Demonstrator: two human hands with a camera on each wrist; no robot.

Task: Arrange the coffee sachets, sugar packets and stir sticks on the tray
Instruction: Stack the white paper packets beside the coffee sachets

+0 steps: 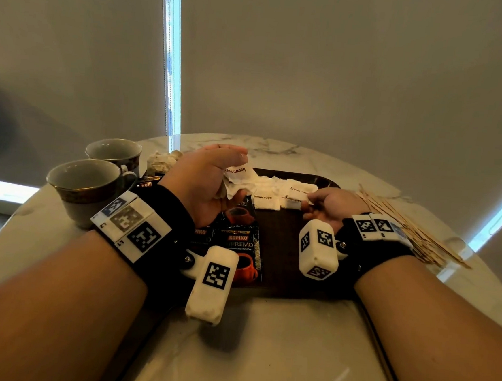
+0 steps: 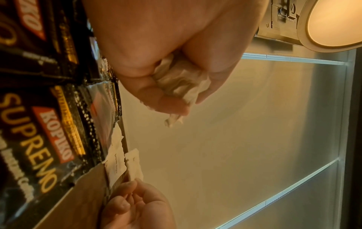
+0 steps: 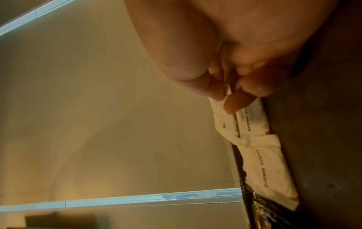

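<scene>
Coffee sachets (image 1: 240,249) flat on near-left of tray (image 1: 284,280). Right hand (image 1: 329,204) pinching sugar packet (image 1: 295,197) at right end of sugar row, long axis running leftward. Left hand (image 1: 211,181) above row's left end, clutching sugar bunch (image 1: 238,180). Stir sticks (image 1: 406,226) on bench, right of tray, nearer right hand.

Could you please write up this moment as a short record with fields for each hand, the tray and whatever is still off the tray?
left hand: left hand grips a bunch of sugar packets, raised over the tray
right hand: right hand pinches one sugar packet low at the row
tray: dark tray holds coffee sachets on its left part and a row of sugar packets along its far part
off tray: stir sticks piled on the table, right of the tray
also on table: two cups, left
</scene>
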